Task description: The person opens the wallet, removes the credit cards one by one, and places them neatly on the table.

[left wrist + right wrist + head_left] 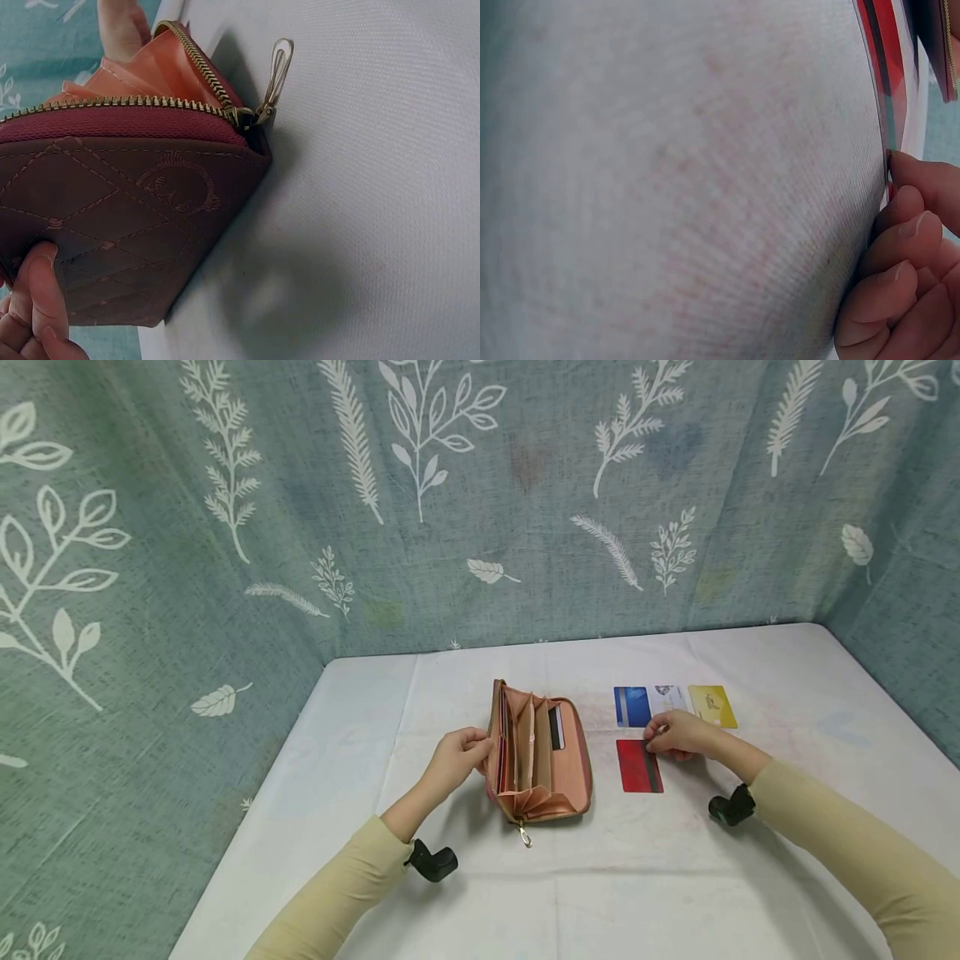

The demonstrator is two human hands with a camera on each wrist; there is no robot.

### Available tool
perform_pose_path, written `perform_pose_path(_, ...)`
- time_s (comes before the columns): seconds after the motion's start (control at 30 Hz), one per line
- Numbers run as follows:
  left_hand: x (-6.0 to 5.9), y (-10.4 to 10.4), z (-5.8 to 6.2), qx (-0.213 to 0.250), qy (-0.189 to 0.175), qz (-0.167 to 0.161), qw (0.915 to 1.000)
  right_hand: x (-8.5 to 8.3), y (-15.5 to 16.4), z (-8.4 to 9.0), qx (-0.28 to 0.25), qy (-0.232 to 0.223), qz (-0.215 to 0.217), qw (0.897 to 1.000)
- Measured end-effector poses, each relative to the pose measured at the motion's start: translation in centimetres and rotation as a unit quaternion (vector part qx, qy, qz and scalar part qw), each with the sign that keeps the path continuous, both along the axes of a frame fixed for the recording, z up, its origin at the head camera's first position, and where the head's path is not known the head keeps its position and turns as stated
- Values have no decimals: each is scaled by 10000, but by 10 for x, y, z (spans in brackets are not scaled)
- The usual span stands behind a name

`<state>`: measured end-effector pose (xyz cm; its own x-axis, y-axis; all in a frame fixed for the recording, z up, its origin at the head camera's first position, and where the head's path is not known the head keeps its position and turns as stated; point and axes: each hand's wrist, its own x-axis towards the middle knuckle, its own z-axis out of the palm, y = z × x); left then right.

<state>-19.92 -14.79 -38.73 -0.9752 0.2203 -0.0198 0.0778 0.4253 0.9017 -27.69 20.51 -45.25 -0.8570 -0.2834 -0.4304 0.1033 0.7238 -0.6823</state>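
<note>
Head view: open pink wallet (pixel 542 752) at bench (pixel 675 877) centre, left hand (pixel 455 760) gripping its left wall with curled fingers; right hand (pixel 678 733) pinching the top edge of the red card (pixel 638 767) lying flat just right of the wallet, with blue card (pixel 632 706), white card (pixel 669 698) and yellow card (pixel 712 705) in a row just behind. Left wrist view: thumb (pixel 39 294) pressed on quilted maroon outer face of wallet (pixel 127 225), zip pull (pixel 276 79) hanging over the bench (pixel 375 187). Right wrist view: curled fingertips (pixel 900 217) touching red card (pixel 885 67) edge, seen edge-on against bench (pixel 667 187).
</note>
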Motion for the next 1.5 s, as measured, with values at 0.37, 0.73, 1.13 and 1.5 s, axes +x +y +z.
perform_pose_path(0.37, 1, 0, 1, -63, -34, 2, 10000, 2, 7, 10, -442, -39, 199, 9988)
perform_pose_path(0.73, 1, 1, 3, 1, -46, 47, 10000, -5, -14, 31, -330, 111, 169, 9993)
perform_pose_path(1.13, 0, 0, 2, 58, -96, 92, 9999, -3, -57, 31, -969, 253, 456, 9939)
perform_pose_path(1.5, -1, 1, 1, 144, -136, 101, 9998, 5, -88, 17, -1185, 215, 567, 9911)
